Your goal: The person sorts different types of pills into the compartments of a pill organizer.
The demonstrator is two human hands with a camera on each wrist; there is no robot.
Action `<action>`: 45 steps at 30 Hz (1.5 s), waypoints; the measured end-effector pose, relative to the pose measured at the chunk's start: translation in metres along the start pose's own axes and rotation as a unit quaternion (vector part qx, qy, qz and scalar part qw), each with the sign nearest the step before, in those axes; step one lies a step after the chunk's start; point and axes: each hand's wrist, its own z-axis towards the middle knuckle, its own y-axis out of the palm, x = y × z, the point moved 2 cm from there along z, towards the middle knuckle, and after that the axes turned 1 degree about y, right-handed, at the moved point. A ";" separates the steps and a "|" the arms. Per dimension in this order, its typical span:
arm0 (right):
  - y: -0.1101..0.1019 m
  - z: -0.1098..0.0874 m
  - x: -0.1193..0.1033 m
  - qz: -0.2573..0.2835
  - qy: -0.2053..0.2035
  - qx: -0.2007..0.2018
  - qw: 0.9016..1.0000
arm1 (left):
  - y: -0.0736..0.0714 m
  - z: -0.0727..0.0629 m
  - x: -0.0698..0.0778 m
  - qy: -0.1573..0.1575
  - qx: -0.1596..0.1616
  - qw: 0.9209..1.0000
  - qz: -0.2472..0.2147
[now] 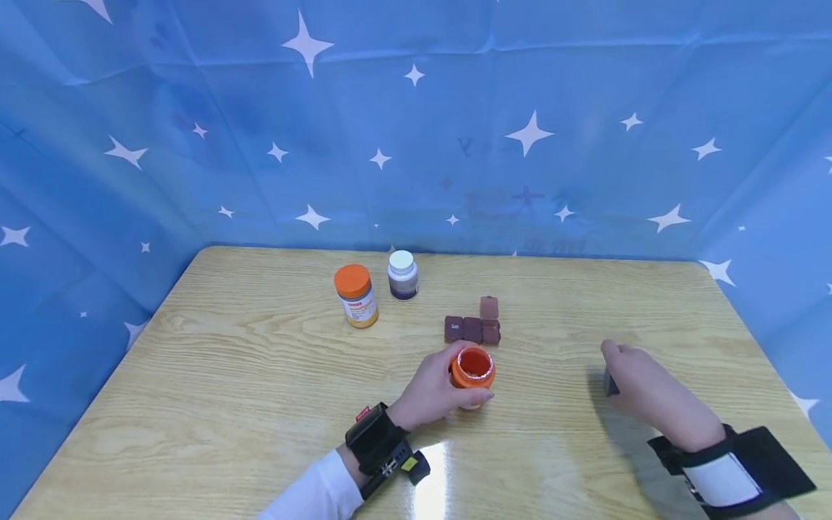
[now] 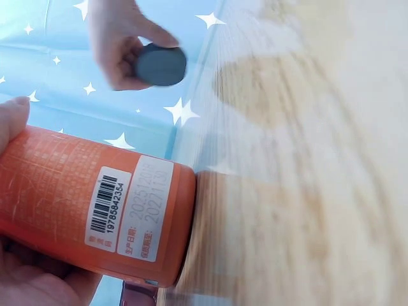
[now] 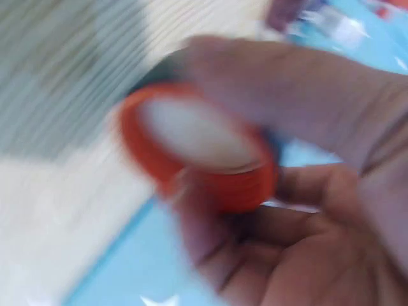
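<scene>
My left hand (image 1: 430, 390) grips an orange bottle (image 1: 482, 382) around its side, in the middle of the wooden table. The bottle stands upright with its mouth uncovered. In the left wrist view its side carries a white barcode sticker (image 2: 108, 207) and a printed date label, with its base right at the tabletop. Off to the right, over the table, my right hand (image 1: 659, 401) pinches a round cap (image 2: 160, 65) between thumb and fingers. The cap is dark grey outside; in the blurred right wrist view its inner side (image 3: 197, 137) is orange with a pale liner.
Beyond the left hand stand a jar with an orange lid (image 1: 356, 296) and a small bottle with a white cap (image 1: 403, 276). Several dark brown blocks (image 1: 473, 329) lie just behind the orange bottle. A blue star-patterned cloth (image 1: 455, 144) surrounds the table (image 1: 247, 361).
</scene>
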 end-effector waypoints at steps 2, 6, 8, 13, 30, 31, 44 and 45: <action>0.005 -0.001 0.004 -0.058 -0.004 0.015 0.998 | 0.000 0.000 0.000 0.001 0.000 1.000 -0.001; 0.013 0.004 0.008 -0.096 0.001 0.023 0.995 | 0.000 0.000 0.000 0.002 -0.003 1.000 0.000; 0.016 0.008 0.011 -0.094 0.009 0.004 0.996 | -0.001 0.000 0.000 0.001 -0.004 1.000 0.001; 0.019 0.015 0.014 -0.102 0.034 -0.026 0.994 | -0.001 0.000 0.001 -0.002 -0.003 1.000 0.005; 0.037 0.034 -0.108 0.352 -0.082 0.021 0.932 | -0.001 -0.002 0.004 0.026 0.001 0.999 0.028; 0.039 0.036 -0.111 0.357 -0.071 0.027 0.931 | -0.001 -0.002 0.004 0.027 0.002 0.999 0.030; 0.043 0.045 -0.115 0.351 -0.028 0.040 0.935 | -0.010 0.000 0.005 0.016 -0.021 0.999 0.033; 0.044 0.045 -0.115 0.354 -0.028 0.037 0.934 | -0.015 0.002 0.006 0.025 -0.022 0.999 0.029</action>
